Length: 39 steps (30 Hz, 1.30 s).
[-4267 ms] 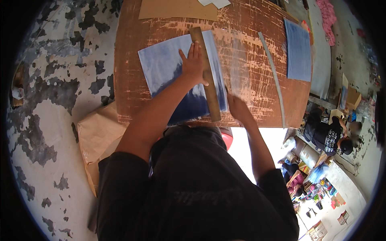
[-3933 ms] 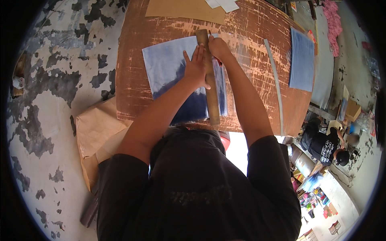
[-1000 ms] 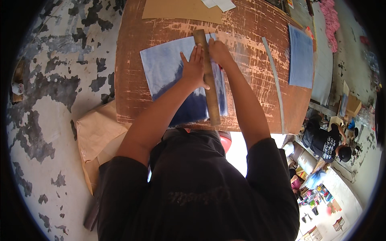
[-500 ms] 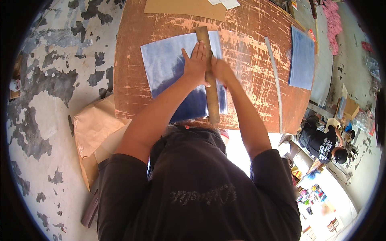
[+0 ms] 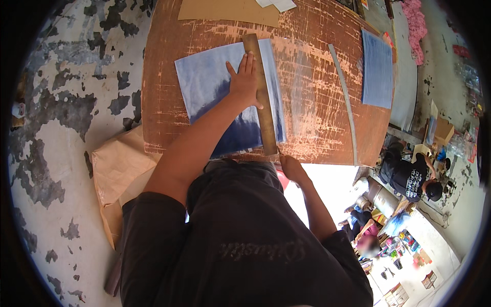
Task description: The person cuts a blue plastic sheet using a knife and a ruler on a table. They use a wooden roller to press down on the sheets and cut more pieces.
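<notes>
A glossy blue-and-white sheet (image 5: 202,74), dark blue toward me, lies on the worn brown tabletop (image 5: 317,92). Along its right part runs a long flat brownish straightedge (image 5: 265,115), with a strip of the sheet showing beyond it. My left hand (image 5: 244,83) is spread flat, pressing on the sheet and the straightedge's left edge. Just past the straightedge's near end, at the table's front edge, my right hand (image 5: 292,169) is closed. A thin dark tip shows at its fingers, too small to name.
A narrow grey strip (image 5: 343,97) and another blue sheet (image 5: 377,69) lie at the right of the table. Brown cardboard (image 5: 230,11) is at the far edge. Brown paper (image 5: 120,166) stands at the left. Other people are at the lower right.
My right hand has moved from beside the straightedge's middle toward me, down to its near end. My left hand keeps its place on the sheet and straightedge.
</notes>
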### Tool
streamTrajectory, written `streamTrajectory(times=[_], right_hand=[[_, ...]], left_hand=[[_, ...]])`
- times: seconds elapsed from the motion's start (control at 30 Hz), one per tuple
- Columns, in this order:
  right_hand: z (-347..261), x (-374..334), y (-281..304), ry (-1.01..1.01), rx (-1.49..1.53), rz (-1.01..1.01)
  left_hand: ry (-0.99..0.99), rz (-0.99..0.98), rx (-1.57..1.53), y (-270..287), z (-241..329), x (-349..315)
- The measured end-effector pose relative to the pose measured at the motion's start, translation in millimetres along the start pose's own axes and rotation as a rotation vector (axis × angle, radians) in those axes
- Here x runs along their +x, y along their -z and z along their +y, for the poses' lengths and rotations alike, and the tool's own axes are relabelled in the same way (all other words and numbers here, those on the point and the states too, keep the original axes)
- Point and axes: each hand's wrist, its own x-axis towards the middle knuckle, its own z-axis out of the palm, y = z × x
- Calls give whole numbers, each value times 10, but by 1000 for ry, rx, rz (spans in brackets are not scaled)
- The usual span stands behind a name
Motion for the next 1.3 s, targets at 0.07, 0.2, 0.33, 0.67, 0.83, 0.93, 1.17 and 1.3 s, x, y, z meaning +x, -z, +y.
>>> streamTrajectory(times=[0.07, 0.2, 0.33, 0.67, 0.83, 0.93, 1.17, 1.3], right_hand=[[-85, 16, 344, 23, -48, 16], [-725, 580, 1183, 55, 213, 267], [-1403, 1645, 1901, 184, 54, 290], [-1776, 2659, 2176, 262, -181, 301], [-1229, 2528, 1821, 475, -302, 545], [-1078, 1907, 1353, 306, -217, 356], [-488, 616, 291, -60, 148, 200], [-28, 123, -268, -57, 192, 180]], left_hand=[[19, -3, 30, 35, -12, 20], [24, -6, 31, 40, -10, 6], [8, -18, 55, 94, 7, -10], [26, -14, 68, 50, -40, -30], [-16, -5, 31, 94, 61, 5], [-14, 19, -30, 58, -14, 13], [5, 0, -35, 60, -71, -20], [-4, 22, -15, 9, -66, -5]])
